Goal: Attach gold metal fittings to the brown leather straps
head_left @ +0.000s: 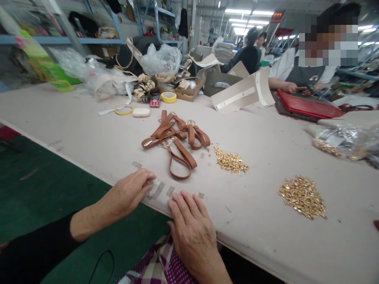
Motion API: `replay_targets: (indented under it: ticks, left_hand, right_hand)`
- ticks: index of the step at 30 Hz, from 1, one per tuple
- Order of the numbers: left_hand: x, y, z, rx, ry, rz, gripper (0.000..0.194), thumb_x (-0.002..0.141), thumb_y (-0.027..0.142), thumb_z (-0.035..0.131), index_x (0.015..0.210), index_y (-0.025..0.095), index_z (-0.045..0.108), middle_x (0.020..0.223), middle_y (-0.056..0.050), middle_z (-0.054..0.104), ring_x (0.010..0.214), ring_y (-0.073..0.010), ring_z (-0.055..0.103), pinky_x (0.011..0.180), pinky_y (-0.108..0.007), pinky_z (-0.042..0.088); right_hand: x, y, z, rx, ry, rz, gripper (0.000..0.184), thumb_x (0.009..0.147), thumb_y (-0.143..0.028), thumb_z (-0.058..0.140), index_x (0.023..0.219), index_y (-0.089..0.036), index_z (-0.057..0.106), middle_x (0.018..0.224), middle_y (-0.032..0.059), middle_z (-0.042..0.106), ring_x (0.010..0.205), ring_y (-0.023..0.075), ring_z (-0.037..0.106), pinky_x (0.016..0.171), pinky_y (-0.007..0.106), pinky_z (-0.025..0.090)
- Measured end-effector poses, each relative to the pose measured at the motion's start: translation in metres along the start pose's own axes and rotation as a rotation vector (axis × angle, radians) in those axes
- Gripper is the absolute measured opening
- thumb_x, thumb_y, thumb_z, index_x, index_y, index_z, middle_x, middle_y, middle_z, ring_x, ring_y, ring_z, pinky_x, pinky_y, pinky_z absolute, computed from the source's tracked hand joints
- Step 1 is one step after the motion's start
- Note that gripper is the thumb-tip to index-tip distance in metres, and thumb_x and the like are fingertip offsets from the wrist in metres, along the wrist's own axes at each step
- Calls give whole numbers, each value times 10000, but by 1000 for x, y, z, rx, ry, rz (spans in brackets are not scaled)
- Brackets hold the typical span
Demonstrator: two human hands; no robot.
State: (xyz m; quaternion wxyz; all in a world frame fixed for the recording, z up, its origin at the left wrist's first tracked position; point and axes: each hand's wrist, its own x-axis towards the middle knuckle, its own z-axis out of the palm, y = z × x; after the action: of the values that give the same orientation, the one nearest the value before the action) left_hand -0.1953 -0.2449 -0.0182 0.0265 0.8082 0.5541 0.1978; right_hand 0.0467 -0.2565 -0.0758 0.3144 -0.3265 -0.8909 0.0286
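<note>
At the table's near edge, my left hand [128,190] has its fingers bent and pressed together beside strips of tape [156,190] stuck to the surface. Whatever those fingertips may pinch is too small to make out. My right hand [194,230] lies flat over the edge with its fingers stretched out, holding nothing. Beyond both hands is a loose heap of brown leather straps [183,156] with gold-coloured metal clasps. A pile of small gold metal pieces [232,161] lies to their right, and another pile of gold metal pieces [303,197] sits farther right.
Farther back are a white case [141,113], a yellow tape roll [168,97], a red phone [154,100] and a cardboard box [189,92]. Beige panels [241,94] lean behind. At the right are a clear bag [349,140] and a co-worker handling a red piece [308,105].
</note>
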Motion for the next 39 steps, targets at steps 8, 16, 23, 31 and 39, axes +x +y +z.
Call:
replay_targets:
  ticks: [8, 16, 23, 31, 39]
  left_hand:
    - [10, 4, -10, -108, -34, -151, 261, 946, 264, 435, 1173, 182, 536, 981, -55, 692, 830, -187, 668, 760, -282, 533]
    - [23, 4, -12, -102, -142, -76, 292, 913, 193, 434, 1191, 184, 523, 1060, -69, 686, 965, -195, 661, 843, -307, 514]
    - [22, 6, -10, -58, -135, -40, 258, 940, 192, 406, 1161, 177, 537, 1016, -65, 667, 918, -191, 644, 842, -310, 496]
    - [17, 7, -8, -92, -113, -86, 248, 927, 163, 421, 1158, 181, 510, 947, -43, 648, 825, -172, 622, 778, -289, 493]
    - [13, 9, -6, -124, -65, -79, 273, 896, 142, 448, 1155, 181, 525, 937, -34, 651, 826, -175, 621, 770, -285, 487]
  right_hand:
    - [2, -1, 0, -8, 35, -5, 336, 998, -210, 503, 1315, -125, 573, 1412, 71, 527, 1349, 269, 398, 1201, 426, 170]
    - [0, 0, 2, -21, 26, -5, 351, 997, -215, 508, 1332, -128, 565, 1428, 67, 511, 1358, 270, 389, 1206, 424, 159]
    - [1, 1, 1, -16, 30, -5, 352, 1001, -197, 486, 1337, -122, 559, 1433, 69, 507, 1364, 266, 380, 1210, 425, 141]
    - [-1, 0, 3, -8, 57, -12, 341, 998, -189, 479, 1315, -115, 579, 1415, 73, 525, 1350, 270, 395, 1209, 417, 130]
    - [-1, 2, 6, -9, 41, -16, 348, 1004, -191, 455, 1320, -108, 574, 1422, 85, 515, 1359, 281, 380, 1209, 431, 112]
